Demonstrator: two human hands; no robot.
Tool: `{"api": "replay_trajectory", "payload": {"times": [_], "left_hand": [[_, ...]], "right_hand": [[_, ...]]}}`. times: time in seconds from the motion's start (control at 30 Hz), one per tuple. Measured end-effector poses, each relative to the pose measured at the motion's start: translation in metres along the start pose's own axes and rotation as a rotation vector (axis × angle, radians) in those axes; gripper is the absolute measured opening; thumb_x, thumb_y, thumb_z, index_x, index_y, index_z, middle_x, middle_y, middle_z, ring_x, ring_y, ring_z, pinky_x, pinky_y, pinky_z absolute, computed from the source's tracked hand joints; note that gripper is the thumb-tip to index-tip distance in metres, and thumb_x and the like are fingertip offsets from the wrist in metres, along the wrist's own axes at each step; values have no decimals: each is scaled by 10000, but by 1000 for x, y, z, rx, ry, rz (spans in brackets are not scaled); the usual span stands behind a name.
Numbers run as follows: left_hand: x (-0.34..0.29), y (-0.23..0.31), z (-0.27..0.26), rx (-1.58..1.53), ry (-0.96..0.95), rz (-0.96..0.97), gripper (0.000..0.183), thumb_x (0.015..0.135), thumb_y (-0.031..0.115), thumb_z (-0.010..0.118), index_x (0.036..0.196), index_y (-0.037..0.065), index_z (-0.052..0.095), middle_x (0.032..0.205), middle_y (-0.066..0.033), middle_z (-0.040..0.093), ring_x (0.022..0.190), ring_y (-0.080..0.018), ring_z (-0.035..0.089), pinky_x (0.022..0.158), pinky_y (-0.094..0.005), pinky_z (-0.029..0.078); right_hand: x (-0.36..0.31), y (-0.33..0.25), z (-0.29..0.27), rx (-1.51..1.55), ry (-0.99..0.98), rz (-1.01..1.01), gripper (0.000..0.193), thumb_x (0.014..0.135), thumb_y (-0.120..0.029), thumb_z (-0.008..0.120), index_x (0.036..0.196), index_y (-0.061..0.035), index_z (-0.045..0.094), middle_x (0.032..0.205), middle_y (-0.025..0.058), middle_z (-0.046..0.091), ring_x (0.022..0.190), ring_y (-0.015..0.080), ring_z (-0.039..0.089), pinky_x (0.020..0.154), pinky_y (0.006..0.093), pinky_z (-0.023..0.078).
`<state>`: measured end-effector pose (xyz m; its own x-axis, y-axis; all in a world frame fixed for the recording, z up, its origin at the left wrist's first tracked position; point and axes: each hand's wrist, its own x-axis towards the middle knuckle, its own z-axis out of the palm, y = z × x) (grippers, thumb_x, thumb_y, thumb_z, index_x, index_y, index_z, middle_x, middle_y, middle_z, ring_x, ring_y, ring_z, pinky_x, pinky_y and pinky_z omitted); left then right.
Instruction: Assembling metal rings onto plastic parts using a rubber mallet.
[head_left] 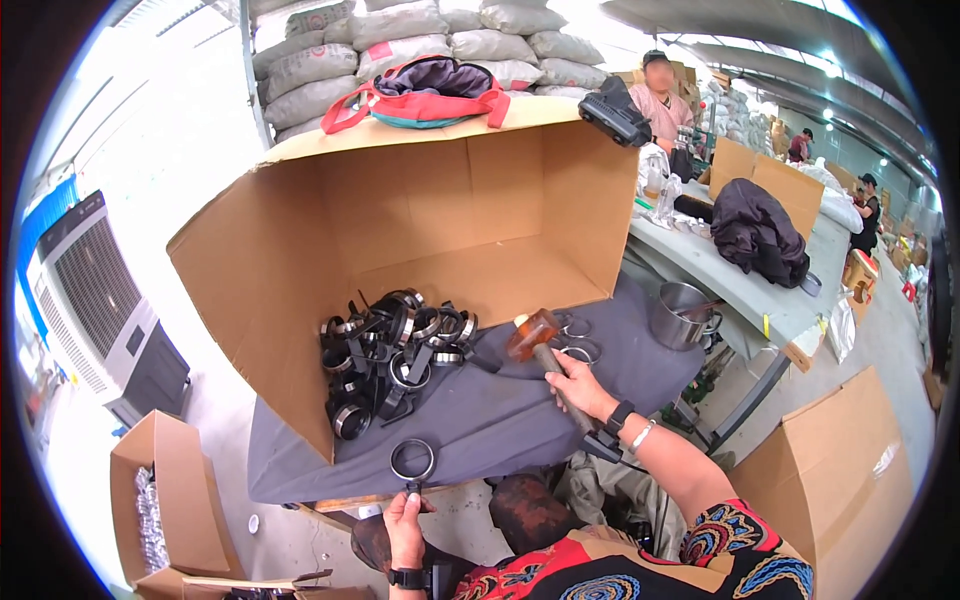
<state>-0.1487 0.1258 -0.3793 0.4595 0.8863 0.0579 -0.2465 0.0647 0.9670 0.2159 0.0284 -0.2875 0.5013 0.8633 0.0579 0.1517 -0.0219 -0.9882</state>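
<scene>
My left hand (405, 530) pinches the short black stem of a black ring-shaped part (393, 462), held up over the front edge of the grey cloth. In my right hand (580, 388) is a mallet (533, 335) with an amber, translucent head, gripped round its handle. The mallet head hangs over the cloth, just left of some loose metal rings (590, 352). Farther left, several black parts with shiny metal rings (400, 345) lie in a heap, partly inside an open cardboard box (250, 270) tipped on its side.
Grey cloth (480, 415) covers the work surface. A steel pot (680, 318) stands at its right, beside a long table (680, 245). More cardboard boxes (200, 500) sit low left and right (835, 470). An air cooler (95, 290) stands left. A person (665, 105) is beyond the table.
</scene>
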Motion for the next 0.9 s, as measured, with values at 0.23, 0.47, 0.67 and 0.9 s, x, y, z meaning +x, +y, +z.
{"api": "replay_trajectory", "payload": {"times": [0.23,0.47,0.67,0.9], "left_hand": [[0,0,-1,-14,0,-8,201,938,160,535,806,20,590,698,-61,608,650,-150,575,687,-307,494],[0,0,-4,-52,-18,-22,196,937,156,541,813,15,595,712,-69,617,670,-159,589,697,-310,494],[0,5,-4,-37,-26,-49,196,939,163,539,824,15,598,716,-76,622,679,-164,593,718,-315,492],[4,5,-2,-25,-34,-54,194,942,155,532,821,16,593,719,-78,622,687,-170,600,721,-316,493]], "right_hand": [[-1,-2,2,-3,-10,-2,605,928,-133,531,1470,-88,266,704,-7,505,494,86,515,438,247,460],[2,5,0,-11,-11,-3,617,923,-130,536,1472,-75,258,707,-2,506,491,87,512,440,244,460],[1,-1,2,2,-24,-8,615,924,-131,527,1473,-77,256,707,1,507,491,88,512,440,243,459],[0,-2,1,8,-19,4,608,925,-129,524,1473,-93,264,712,-4,502,490,84,509,440,240,458]]}}
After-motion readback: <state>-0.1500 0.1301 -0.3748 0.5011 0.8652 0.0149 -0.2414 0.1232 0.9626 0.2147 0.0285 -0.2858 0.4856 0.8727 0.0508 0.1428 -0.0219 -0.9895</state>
